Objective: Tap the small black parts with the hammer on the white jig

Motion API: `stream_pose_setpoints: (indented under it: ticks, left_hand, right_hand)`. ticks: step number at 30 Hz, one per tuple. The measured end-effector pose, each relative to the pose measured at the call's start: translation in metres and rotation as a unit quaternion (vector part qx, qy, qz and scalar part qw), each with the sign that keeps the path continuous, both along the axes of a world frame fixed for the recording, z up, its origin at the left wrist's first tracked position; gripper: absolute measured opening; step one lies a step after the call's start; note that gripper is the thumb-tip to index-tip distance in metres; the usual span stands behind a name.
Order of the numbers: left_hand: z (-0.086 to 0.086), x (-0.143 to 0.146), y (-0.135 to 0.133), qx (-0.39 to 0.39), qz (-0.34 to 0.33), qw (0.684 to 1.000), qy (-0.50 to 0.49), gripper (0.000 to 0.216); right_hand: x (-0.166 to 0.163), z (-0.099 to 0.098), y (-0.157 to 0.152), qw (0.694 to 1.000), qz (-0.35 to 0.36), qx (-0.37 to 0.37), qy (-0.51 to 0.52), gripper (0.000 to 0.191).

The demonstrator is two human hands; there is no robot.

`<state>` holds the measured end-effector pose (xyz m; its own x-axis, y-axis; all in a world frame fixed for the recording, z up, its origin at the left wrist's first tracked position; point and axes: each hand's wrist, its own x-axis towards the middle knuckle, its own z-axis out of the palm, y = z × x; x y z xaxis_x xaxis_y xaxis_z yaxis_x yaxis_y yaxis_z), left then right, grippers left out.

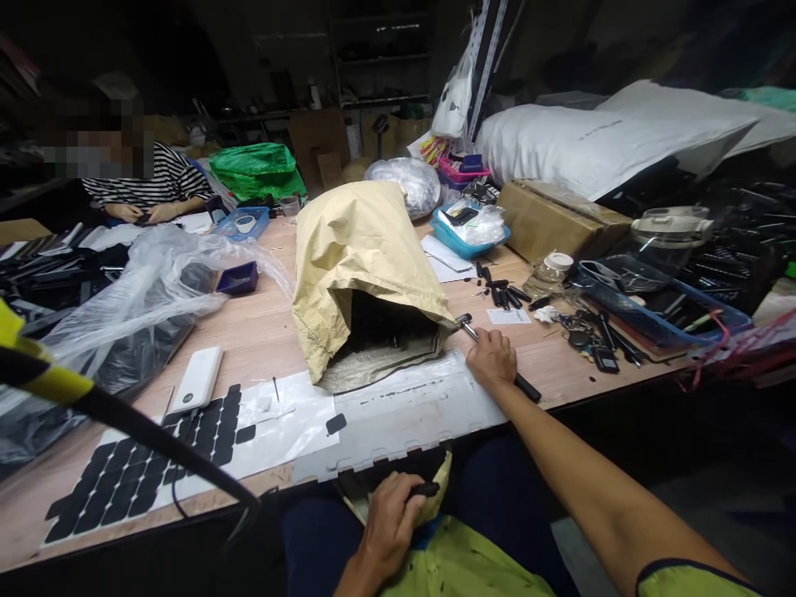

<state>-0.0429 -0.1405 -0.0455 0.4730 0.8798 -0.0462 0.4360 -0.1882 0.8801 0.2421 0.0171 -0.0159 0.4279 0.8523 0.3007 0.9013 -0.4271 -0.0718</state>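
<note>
My left hand (391, 514) is closed low over my lap, in front of the table edge. Between its thumb and fingers sticks out a small black part (424, 490), whose kind I cannot make out. My right hand (492, 358) rests at the table's front, its fingers wrapped round what looks like a hammer (527, 388) with a metal shaft and black grip. Just left of that hand, a large yellowish sack (373, 249) lies with its mouth facing me, dark contents inside. Under the sack's mouth is a grey-white board (410, 414) along the edge.
A sheet of black stickers (124, 473) and a white power bank (197, 377) lie left. A black-and-yellow bar (155, 431) crosses the left foreground. Small black pieces (501, 290), a jar (547, 274) and a blue tray (715, 327) stand right. Another person (167, 178) sits far left.
</note>
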Motion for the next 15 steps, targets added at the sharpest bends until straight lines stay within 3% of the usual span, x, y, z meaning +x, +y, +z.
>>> stream_pose_setpoints:
  ticks: [3,6,8,11,15]
  left_hand:
    - [-0.029,-0.009,-0.007,-0.059,0.074,0.988,0.122,0.036]
    - [-0.045,-0.010,-0.002,-0.095,0.075,0.967,0.223,0.036]
    - [-0.047,-0.008,0.001,-0.088,0.067,0.960,0.256,0.035]
    - [-0.034,-0.002,0.002,-0.063,0.052,0.962,0.260,0.038]
    - [0.019,0.000,0.006,-0.063,-0.005,0.979,0.194,0.027]
  right_hand:
    - [-0.001,0.001,0.002,1.000,0.005,-0.001,0.004,0.036]
    - [-0.003,0.002,0.005,1.000,0.003,0.002,0.017,0.036]
    - [-0.005,0.003,0.006,1.000,0.006,0.008,0.028,0.036]
    - [-0.008,0.002,0.007,0.999,0.008,0.016,0.039,0.037]
    - [-0.010,0.000,0.009,0.999,0.005,0.021,0.043,0.036]
